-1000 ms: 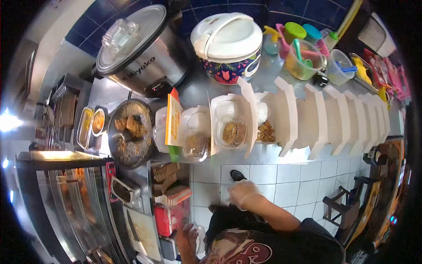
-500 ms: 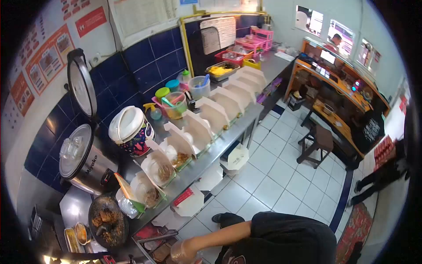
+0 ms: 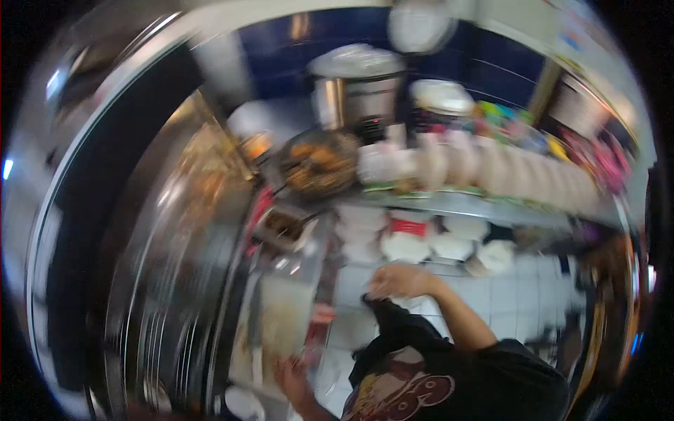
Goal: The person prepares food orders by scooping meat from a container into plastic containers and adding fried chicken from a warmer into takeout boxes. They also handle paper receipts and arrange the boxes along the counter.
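Cutting board, one of them, lies on the person's side of the dark pan, with one food tray between board and pan, perhaps so that both are within reach. The left hand is on the far side of the board from the pan, at the board's edge; blur hides whether they touch, and I cannot tell if its fingers are apart or together. The right hand hangs in front of the pan and to its right, above the floor, with nothing visible in it; its fingers look bent, but I cannot tell whether they are closed.

To the right of the pan, boxes stand in one row along the worktop, lids raised, probably to leave their insides accessible; they are too smeared to count. Behind the pan stands one rice cooker, and to that side's right one white-lidded pot. Several pale cartons, likely stored low to save room, sit below and right of the pan; their exact number is unclear.
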`<state>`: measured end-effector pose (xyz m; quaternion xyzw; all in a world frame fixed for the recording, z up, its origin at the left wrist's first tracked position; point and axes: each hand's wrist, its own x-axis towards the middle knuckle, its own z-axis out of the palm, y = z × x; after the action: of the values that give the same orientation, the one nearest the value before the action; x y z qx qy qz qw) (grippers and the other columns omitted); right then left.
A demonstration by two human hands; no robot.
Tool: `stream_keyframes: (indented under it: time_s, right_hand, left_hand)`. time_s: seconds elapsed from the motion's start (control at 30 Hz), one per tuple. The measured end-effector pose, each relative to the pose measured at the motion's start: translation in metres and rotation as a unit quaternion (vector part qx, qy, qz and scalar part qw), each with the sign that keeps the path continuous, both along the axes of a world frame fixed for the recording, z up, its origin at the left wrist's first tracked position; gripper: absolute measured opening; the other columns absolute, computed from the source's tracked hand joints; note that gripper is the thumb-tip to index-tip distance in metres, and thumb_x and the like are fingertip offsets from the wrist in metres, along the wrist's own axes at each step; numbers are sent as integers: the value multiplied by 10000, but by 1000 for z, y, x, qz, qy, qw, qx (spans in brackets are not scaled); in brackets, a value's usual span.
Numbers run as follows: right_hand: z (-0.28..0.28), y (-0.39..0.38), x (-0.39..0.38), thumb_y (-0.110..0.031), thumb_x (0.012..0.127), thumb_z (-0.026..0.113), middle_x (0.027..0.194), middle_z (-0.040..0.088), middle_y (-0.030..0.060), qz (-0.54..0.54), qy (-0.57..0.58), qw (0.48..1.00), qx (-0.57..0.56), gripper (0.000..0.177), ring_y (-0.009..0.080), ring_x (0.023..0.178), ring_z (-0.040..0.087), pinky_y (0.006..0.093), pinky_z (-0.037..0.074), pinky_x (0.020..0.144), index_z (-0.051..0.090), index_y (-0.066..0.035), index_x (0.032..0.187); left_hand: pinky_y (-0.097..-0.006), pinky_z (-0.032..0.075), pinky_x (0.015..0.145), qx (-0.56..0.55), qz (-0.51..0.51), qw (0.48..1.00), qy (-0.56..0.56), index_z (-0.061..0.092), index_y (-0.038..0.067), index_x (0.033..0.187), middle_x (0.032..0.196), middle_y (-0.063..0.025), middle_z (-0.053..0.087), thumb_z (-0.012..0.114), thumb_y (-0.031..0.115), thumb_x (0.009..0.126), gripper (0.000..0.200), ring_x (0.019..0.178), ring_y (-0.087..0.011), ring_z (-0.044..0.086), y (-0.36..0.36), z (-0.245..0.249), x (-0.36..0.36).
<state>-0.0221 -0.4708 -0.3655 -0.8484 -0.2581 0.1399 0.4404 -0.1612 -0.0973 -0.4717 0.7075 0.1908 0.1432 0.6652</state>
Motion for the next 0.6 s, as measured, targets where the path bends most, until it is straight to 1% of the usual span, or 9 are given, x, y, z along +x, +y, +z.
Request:
stream_keyframes:
  time_s: [0.03, 0.07, 0.13, 0.17, 0.27, 0.33, 0.37, 0.53, 0.6]
  right_hand:
    - [9, 3, 6, -265, 894, 629, 949, 680, 111, -73, 146, 978, 131, 288, 173, 819, 657, 313, 523, 692, 653, -20, 1042]
    - [7, 4, 25, -287, 885, 622, 884, 696, 83, -80, 85, 989, 95, 284, 155, 748, 653, 296, 519, 648, 670, -26, 985]
    - [47, 40, 54, -303, 883, 610, 861, 710, 94, -156, 91, 982, -45, 286, 190, 731, 666, 314, 526, 684, 686, -28, 909]
    - [56, 59, 74, -303, 883, 610, 861, 710, 94, -126, 99, 986, -51, 286, 190, 731, 666, 314, 526, 684, 686, -28, 909]
    - [69, 110, 136, -321, 875, 617, 875, 712, 125, -163, 11, 972, -170, 294, 242, 748, 680, 338, 530, 718, 704, -40, 860]
    - [53, 133, 187, -334, 859, 632, 870, 704, 165, -80, -283, 919, -263, 299, 301, 784, 687, 376, 532, 756, 722, -49, 860]
    - [43, 143, 214, -334, 859, 632, 870, 704, 165, -70, -285, 920, -258, 299, 301, 784, 687, 376, 532, 756, 722, -49, 860]
    - [-16, 180, 299, -184, 778, 647, 885, 710, 147, 119, -281, 819, -486, 157, 293, 849, 691, 394, 537, 766, 731, -53, 798]
    - [-41, 175, 314, -143, 746, 648, 887, 719, 126, 150, -268, 823, -478, 119, 279, 845, 697, 395, 542, 741, 731, -72, 792]
  left_hand:
    - [-309, 518, 679, -132, 64, 989, 26, 486, 32, 1302, 957, -133, 635, 594, 150, 942, 394, 820, -193, 600, -7, 19, -2]
    - [-302, 501, 624, -266, 121, 956, 36, 444, 43, 1339, 914, -126, 637, 564, 99, 946, 414, 731, -174, 614, -10, 36, -5]
    - [-283, 514, 629, -292, 199, 933, 74, 463, 61, 1349, 907, -121, 643, 601, 146, 940, 440, 733, -170, 622, -5, 56, -17]
    - [-264, 527, 635, -322, 220, 914, 116, 481, 79, 1360, 901, -116, 648, 638, 194, 934, 468, 735, -166, 630, -6, 58, -22]
    - [-253, 508, 572, -305, 278, 907, 87, 482, 77, 1355, 832, -103, 647, 640, 191, 933, 465, 658, -160, 623, 2, 49, -36]
    - [-259, 501, 562, -296, 321, 896, 81, 446, 62, 1368, 828, -130, 625, 603, 145, 935, 469, 635, -181, 619, 2, 59, -31]
    - [-253, 497, 557, -276, 338, 896, 80, 449, 64, 1367, 823, -124, 627, 603, 139, 934, 466, 632, -174, 619, 1, 62, -24]
    - [-237, 490, 548, -277, 395, 875, 36, 438, 62, 1379, 799, -93, 634, 607, 141, 935, 482, 618, -141, 615, -14, 75, 24]
    - [-234, 490, 550, -256, 417, 870, 65, 431, 61, 1386, 803, -84, 637, 610, 146, 937, 491, 615, -138, 615, -26, 85, 46]
